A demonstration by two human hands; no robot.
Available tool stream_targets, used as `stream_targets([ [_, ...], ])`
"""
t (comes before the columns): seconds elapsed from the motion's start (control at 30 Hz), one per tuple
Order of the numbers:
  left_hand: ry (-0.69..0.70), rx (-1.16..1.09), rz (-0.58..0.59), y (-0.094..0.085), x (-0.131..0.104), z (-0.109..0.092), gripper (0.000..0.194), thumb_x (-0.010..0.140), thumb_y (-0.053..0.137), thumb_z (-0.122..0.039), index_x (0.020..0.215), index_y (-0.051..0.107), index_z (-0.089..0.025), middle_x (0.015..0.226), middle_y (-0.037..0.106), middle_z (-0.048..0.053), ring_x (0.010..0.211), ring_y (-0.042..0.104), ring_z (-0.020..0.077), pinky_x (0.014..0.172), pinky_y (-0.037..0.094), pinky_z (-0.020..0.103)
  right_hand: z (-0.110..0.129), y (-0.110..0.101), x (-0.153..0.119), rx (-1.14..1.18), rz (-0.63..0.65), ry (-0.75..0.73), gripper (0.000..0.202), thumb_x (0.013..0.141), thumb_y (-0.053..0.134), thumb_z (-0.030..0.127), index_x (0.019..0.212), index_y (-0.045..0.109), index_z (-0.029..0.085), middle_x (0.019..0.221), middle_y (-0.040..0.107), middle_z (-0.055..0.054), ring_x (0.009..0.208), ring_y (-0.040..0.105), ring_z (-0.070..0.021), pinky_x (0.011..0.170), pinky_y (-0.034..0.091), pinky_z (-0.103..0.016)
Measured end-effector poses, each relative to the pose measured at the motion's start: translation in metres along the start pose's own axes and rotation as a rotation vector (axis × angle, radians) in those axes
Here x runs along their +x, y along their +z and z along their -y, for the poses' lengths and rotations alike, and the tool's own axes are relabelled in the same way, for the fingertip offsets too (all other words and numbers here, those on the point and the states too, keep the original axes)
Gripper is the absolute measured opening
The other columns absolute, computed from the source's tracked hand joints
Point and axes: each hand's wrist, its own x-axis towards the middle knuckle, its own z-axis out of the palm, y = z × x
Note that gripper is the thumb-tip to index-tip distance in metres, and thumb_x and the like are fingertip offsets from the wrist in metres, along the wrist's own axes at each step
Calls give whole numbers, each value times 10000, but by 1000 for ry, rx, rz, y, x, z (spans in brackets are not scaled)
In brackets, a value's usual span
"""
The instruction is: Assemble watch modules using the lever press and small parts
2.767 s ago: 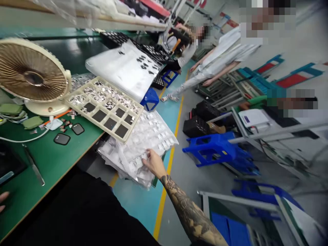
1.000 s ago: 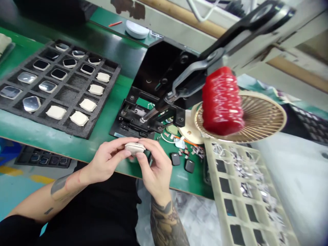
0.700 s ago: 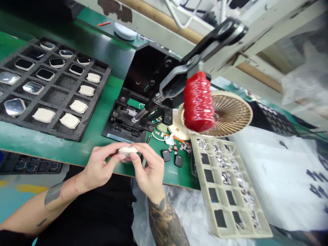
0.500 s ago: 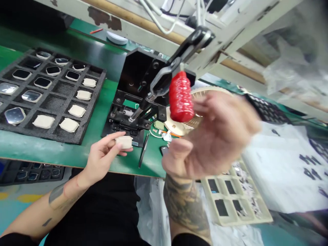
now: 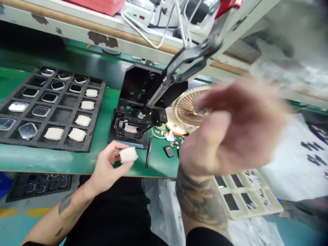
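Observation:
Near the front edge of the green bench, my left hand (image 5: pixel 110 165) pinches a cream rounded-square piece (image 5: pixel 128 154) between thumb and fingers. Just behind it stands a black hand press (image 5: pixel 151 92); a pale piece (image 5: pixel 130 128) shows in its lower part. The press's lever is raised, and its red handle (image 5: pixel 229 6) is cut off by the top of the view. My right hand (image 5: pixel 230 133) is blurred in the air to the right of the press, apart from the handle. Its thumb and fingers are spread with nothing visible between them.
A dark foam tray (image 5: pixel 69 118) at left holds watch screens and several cream pieces. Tweezers (image 5: pixel 149 152) and a small black piece (image 5: pixel 169 151) lie right of the press. Behind are a fan (image 5: pixel 188 106) and shelf (image 5: pixel 77 30); a cream divided tray (image 5: pixel 238 213) sits at lower right.
The red handle has swung up and away, and the lever is now raised. My right hand has come off the handle and moved right. The left hand still holds the cream piece, now tilted.

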Motion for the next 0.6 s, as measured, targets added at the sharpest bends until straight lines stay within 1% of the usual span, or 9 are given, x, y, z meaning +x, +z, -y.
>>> stream_targets([
  [0.03,62,115,6,-6,-3,-2,288,957,905,-226,1209,766,-205,1116,848,83,971,831,210,816,650,269,3,1,-12,-5,29,-75,335,1194,511,261,1470,700,247,1259,797,-24,1188,797,-177,1037,681,-373],
  [0.1,214,346,4,-19,-6,-6,313,983,879,-207,1285,800,-231,1177,828,73,985,790,188,831,629,263,3,5,-36,-76,229,-192,318,1110,614,133,1387,745,216,1182,832,-44,1084,814,-198,998,706,-384],
  [0.2,409,566,-27,-34,-5,-10,329,995,870,-187,1313,791,-218,1122,814,60,880,736,158,818,613,266,-11,22,-60,-307,638,-193,473,1067,559,48,1513,680,150,1494,753,-166,1397,731,-315,1202,653,-517],
  [0.23,447,605,-35,-35,-3,-11,325,996,869,-183,1310,786,-207,1106,814,61,859,731,156,814,615,268,-19,30,-63,-382,712,-173,515,1065,525,41,1560,646,119,1567,701,-200,1475,680,-344,1266,606,-554],
  [0.3,491,647,-38,-35,1,-14,338,1004,865,-187,1329,772,-191,1119,820,75,896,761,175,838,630,278,-37,46,-65,-482,794,-123,512,1076,494,55,1567,638,78,1542,697,-241,1448,686,-371,1264,591,-570],
  [0.37,512,670,-28,-33,4,-16,364,1025,845,-198,1377,752,-179,1200,817,108,1023,795,212,907,652,294,-52,60,-64,-507,802,-67,432,1110,492,102,1492,695,99,1375,768,-228,1299,753,-366,1173,637,-561],
  [0.43,537,718,-28,-31,6,-19,374,1059,809,-220,1421,737,-160,1306,782,152,1178,788,250,999,662,323,-61,68,-66,-471,746,-36,387,1134,478,131,1429,728,134,1243,796,-197,1199,780,-356,1102,662,-554],
  [0.53,560,884,-68,-33,9,-21,380,1118,730,-259,1473,711,-127,1335,741,185,1216,776,271,1043,668,371,-57,64,-77,-342,579,-41,403,1150,485,150,1500,684,172,1314,775,-186,1261,763,-345,1111,662,-544],
  [0.6,549,1035,-77,-33,13,-23,389,1154,672,-289,1508,683,-128,1325,759,173,1130,802,259,960,681,363,-44,52,-86,-254,478,-30,460,1148,519,144,1593,618,209,1430,733,-178,1349,732,-319,1149,654,-514],
])
